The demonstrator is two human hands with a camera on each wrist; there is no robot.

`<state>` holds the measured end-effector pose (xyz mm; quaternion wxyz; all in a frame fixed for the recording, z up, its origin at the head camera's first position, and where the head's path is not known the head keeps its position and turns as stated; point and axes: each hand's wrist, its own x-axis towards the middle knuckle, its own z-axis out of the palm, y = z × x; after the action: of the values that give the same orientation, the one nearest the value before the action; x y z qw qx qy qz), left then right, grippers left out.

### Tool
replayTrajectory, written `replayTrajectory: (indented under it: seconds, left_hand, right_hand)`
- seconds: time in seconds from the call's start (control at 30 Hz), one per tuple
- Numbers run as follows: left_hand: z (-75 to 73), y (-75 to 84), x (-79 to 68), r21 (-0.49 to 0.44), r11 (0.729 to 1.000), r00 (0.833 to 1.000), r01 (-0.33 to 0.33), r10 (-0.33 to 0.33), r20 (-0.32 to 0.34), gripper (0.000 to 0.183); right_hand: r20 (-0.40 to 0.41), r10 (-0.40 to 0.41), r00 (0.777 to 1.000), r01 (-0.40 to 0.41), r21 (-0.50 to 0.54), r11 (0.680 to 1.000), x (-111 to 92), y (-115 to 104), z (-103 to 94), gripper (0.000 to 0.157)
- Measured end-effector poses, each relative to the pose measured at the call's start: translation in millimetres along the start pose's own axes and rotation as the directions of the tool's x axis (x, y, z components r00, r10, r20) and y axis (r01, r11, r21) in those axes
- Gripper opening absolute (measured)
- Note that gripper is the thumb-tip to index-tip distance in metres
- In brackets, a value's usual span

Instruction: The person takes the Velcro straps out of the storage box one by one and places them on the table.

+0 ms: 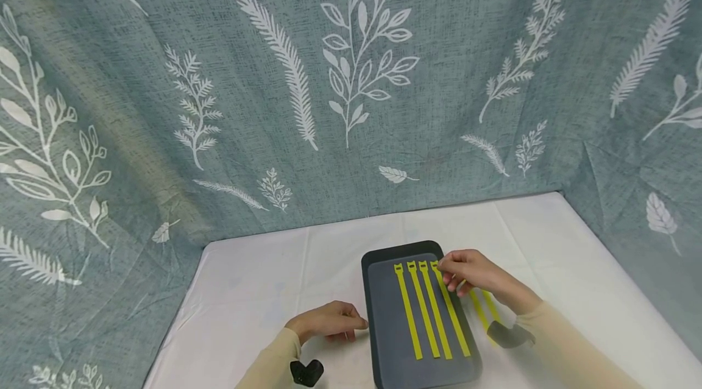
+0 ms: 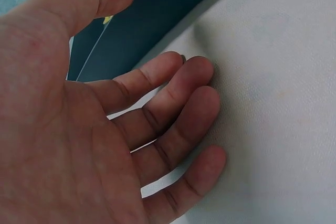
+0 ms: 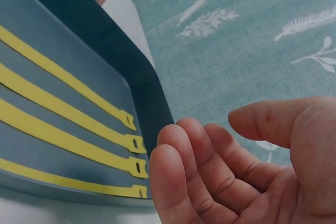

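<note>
A dark grey tray [image 1: 386,322] holds several yellow hook-and-loop cable straps [image 1: 409,313] laid lengthwise side by side, their slotted heads toward the far end. My right hand [image 1: 474,270] hovers by the tray's far right corner, over the head of the rightmost strap. In the right wrist view its fingers [image 3: 170,174] are loosely bent, thumb apart, with nothing between them. Beside the tray's left wall is my left hand [image 1: 328,319], low over the white cloth. Its fingers [image 2: 191,124] curl loosely around nothing. Whether its fingertips touch the tray I cannot tell.
Two more yellow straps [image 1: 478,306] lie on the white tablecloth [image 1: 263,279] right of the tray, partly hidden by my right forearm. Behind the table hangs a blue-green curtain [image 1: 307,182] with white leaf prints. A black wrist mount [image 1: 306,372] shows below my left hand.
</note>
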<state>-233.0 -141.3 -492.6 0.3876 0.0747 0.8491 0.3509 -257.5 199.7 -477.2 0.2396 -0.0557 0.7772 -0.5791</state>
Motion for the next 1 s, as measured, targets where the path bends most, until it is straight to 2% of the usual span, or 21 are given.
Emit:
replayTrajectory:
  seconds: [0.37, 0.83, 1.0]
  left_hand:
    - [-0.5, 4.4, 2.3, 0.028, 0.999, 0.999, 0.045, -0.045, 0.011, 0.032]
    - [0.0, 4.9, 1.4, 0.003, 0.999, 0.999, 0.046, -0.046, 0.017, 0.033]
    - [-0.5, 3.5, 0.6, -0.006, 0.999, 0.999, 0.044, -0.043, 0.021, 0.032]
  right_hand:
    - [0.038, 0.024, 0.999, -0.026, 0.038, 0.999, 6, -2, 8.4, 0.038]
    - [0.104, 0.037, 0.994, -0.040, 0.027, 0.999, 13, 1, 28.9, 0.047]
    - [0.123, 0.044, 0.991, -0.047, 0.016, 0.999, 16, 2, 36.2, 0.044]
